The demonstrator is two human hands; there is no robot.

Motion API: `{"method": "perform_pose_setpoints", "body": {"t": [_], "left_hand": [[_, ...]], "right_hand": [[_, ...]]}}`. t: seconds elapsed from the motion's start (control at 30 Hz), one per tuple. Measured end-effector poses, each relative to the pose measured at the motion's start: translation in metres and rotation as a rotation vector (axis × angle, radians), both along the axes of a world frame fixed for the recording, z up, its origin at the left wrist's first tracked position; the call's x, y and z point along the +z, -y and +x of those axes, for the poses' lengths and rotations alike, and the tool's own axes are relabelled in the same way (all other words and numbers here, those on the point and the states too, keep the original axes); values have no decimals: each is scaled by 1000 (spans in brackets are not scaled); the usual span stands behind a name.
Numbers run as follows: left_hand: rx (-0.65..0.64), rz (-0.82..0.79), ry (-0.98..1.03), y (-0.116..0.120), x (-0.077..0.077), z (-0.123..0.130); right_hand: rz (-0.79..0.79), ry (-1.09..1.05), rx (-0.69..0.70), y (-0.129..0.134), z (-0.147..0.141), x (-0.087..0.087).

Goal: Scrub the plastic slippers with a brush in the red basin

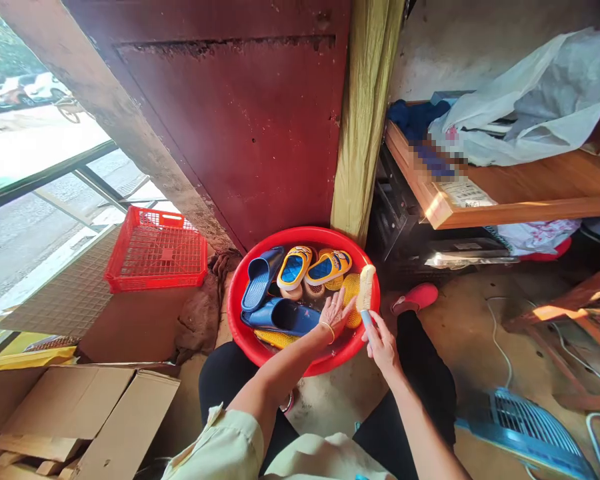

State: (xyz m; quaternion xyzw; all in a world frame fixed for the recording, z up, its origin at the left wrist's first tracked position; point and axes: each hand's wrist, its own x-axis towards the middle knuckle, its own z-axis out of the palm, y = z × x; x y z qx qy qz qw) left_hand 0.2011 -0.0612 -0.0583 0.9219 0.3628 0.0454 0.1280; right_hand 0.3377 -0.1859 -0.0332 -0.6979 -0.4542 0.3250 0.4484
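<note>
My right hand [381, 343] grips a scrub brush [365, 288] by its light blue handle, its pale bristle head held up over the right rim of a red basin [233, 293]. Fingers spread, my left hand [334, 313] reaches into the basin, between a dark blue slipper [290, 316] and a yellow textured slipper [351, 293]; whether it touches either I cannot tell. Another blue slipper [263, 279] leans at the basin's left side. Two yellow cartoon slippers with blue insoles, one left [294, 265] and one right [329, 265], rest at the back. Water shows low in the basin.
Behind the basin stands a dark red door [260, 133]. A red plastic crate [157, 250] and cardboard boxes [75, 407] are at left. At right are a wooden shelf [530, 193] holding a white plastic bag [530, 100], and a blue fan [535, 427] on the floor.
</note>
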Motion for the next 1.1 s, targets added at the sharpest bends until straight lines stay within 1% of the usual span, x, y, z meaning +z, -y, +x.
{"method": "perform_pose_setpoints", "body": {"t": [0.07, 0.13, 0.23, 0.27, 0.3, 0.4, 0.47, 0.5, 0.57, 0.67, 0.73, 0.77, 0.8, 0.87, 0.93, 1.0, 1.1], "left_hand": [[-74, 4, 64, -1, 3, 1], [-141, -31, 122, -2, 8, -2], [-170, -139, 299, -7, 22, -19], [-149, -188, 383, -9, 27, -27], [-98, -242, 471, -12, 32, -37], [153, -443, 750, -17, 48, -69], [284, -595, 920, -17, 58, -93], [318, -661, 986, -16, 61, -106], [350, -740, 1059, -12, 67, -131], [381, -783, 1091, -2, 69, -163], [393, -811, 1122, 5, 67, -177], [396, -826, 1145, 8, 66, -182], [396, -839, 1168, 11, 65, -185], [393, -857, 1198, 14, 62, -187], [386, -870, 1199, 13, 59, -184], [386, -876, 1185, 11, 58, -181], [411, -890, 1195, 10, 57, -178]], "right_hand": [[-8, -90, -19, -2, 0, 1], [-20, -146, -25, -4, 0, 3], [-33, -152, -19, -4, 1, 6], [-34, -147, -24, -3, 1, 7], [-33, -139, -32, -2, 0, 9], [-41, -94, -63, -1, -6, 16], [-45, -29, -47, -1, -15, 24], [-33, 25, -22, -1, -23, 29], [28, 169, 70, -2, -44, 41], [115, 415, 282, -4, -78, 57], [84, 560, 407, -4, -89, 62], [39, 625, 436, -3, -88, 62], [-21, 681, 436, -2, -82, 62], [-145, 755, 385, 0, -65, 61], [-211, 776, 328, 3, -48, 64], [-180, 759, 332, 4, -45, 71], [-66, 753, 435, 2, -61, 81]]}}
